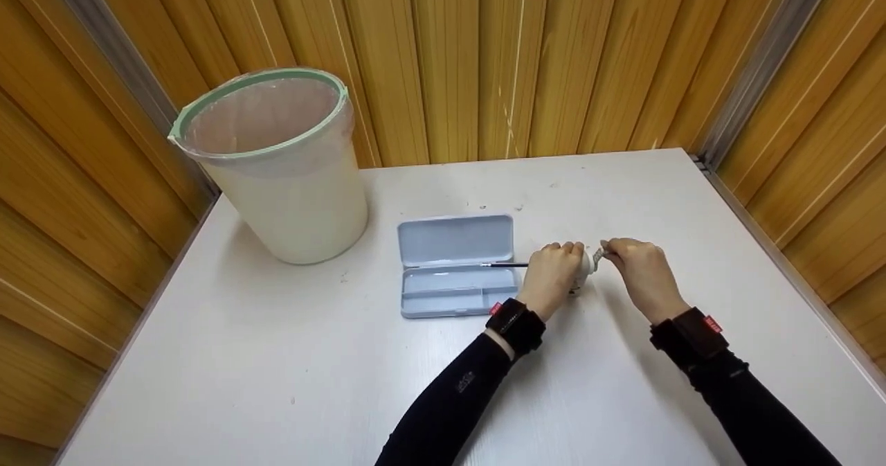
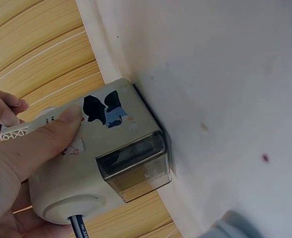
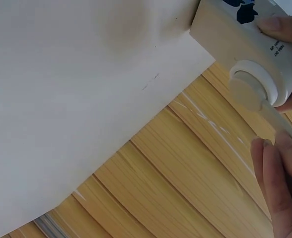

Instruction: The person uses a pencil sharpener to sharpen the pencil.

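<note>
My left hand (image 1: 552, 279) grips a cream pencil sharpener (image 2: 86, 163) with dark stickers and a see-through shavings drawer (image 2: 138, 168). A dark pencil (image 1: 509, 265) sticks out of the sharpener's front hole, pointing left over the pencil case in the head view. At the opposite end, my right hand (image 1: 640, 272) pinches the end of the crank handle (image 3: 277, 121) between thumb and fingers. The sharpener's base appears to rest on the table. In the head view my left hand hides most of the sharpener.
A light blue pencil case (image 1: 443, 307) lies with its lid raised, left of my left hand. A tall bin (image 1: 304, 210) with a green rim and a plastic liner stands at the table's back left. Wood-patterned panels (image 1: 443, 64) border the white table (image 1: 332, 369).
</note>
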`<state>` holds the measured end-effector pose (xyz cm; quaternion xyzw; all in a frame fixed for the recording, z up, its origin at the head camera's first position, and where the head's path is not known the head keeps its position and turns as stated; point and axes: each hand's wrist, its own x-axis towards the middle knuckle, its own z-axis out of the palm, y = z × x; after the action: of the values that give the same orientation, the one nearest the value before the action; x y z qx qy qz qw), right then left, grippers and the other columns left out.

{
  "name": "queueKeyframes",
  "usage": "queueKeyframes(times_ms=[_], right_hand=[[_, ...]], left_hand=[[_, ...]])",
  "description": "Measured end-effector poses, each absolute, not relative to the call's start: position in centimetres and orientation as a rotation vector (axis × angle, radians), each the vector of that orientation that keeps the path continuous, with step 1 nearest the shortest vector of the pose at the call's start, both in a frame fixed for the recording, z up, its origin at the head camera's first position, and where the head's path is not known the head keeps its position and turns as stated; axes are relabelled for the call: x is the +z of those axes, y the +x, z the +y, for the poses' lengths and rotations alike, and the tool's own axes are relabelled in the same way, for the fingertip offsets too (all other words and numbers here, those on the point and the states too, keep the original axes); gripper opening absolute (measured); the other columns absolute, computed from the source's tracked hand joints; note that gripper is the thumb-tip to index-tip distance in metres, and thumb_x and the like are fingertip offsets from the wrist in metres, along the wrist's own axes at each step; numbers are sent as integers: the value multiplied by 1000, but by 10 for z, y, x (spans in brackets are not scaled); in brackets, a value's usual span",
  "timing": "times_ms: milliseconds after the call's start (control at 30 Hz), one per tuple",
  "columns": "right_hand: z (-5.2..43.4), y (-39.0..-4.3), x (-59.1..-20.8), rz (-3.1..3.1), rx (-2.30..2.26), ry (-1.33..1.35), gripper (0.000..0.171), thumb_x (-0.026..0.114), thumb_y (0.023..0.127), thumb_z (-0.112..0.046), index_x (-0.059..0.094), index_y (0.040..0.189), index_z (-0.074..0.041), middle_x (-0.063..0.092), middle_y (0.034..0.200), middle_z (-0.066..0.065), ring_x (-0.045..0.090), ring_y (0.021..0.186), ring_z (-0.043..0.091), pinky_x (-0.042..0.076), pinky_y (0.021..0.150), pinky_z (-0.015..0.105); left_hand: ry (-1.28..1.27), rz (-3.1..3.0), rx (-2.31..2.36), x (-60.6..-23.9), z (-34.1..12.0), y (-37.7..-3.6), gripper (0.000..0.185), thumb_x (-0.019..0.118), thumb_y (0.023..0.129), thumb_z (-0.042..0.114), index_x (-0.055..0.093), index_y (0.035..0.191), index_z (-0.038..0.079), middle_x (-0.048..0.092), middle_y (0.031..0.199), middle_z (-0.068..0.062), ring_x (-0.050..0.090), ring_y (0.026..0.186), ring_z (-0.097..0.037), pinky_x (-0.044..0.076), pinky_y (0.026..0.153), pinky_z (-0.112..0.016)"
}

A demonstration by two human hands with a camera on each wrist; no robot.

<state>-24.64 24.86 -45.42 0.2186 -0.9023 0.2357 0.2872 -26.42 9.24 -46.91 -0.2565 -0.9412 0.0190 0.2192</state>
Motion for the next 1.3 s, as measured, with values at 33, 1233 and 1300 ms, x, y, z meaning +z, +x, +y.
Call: queueKeyframes(times_ms=[33, 1233, 1300], right_hand=[[248, -248, -454, -2404, 627, 584, 12, 71, 78, 8, 70, 90, 9, 73, 85, 22, 72, 76, 37, 58, 65, 45], [244, -291, -465, -2494, 719, 506, 12, 68, 82, 10, 70, 94, 11, 72, 91, 28, 70, 84, 44, 58, 75, 51], [244, -293, -465, -2526, 712, 504, 12, 68, 82, 10, 70, 94, 12, 71, 91, 29, 70, 83, 44, 58, 75, 51]], left_hand=[[-713, -2603, 54, -469, 92, -264, 30, 65, 89, 13, 69, 118, 19, 73, 102, 10, 67, 81, -7, 56, 64, -19], [-687, -2570, 61, -471, 90, -266, 31, 67, 86, 15, 69, 117, 20, 73, 99, 11, 67, 79, -6, 56, 63, -19], [-689, -2577, 62, -472, 91, -265, 32, 66, 86, 15, 69, 118, 20, 73, 100, 11, 67, 80, -6, 56, 64, -19]])
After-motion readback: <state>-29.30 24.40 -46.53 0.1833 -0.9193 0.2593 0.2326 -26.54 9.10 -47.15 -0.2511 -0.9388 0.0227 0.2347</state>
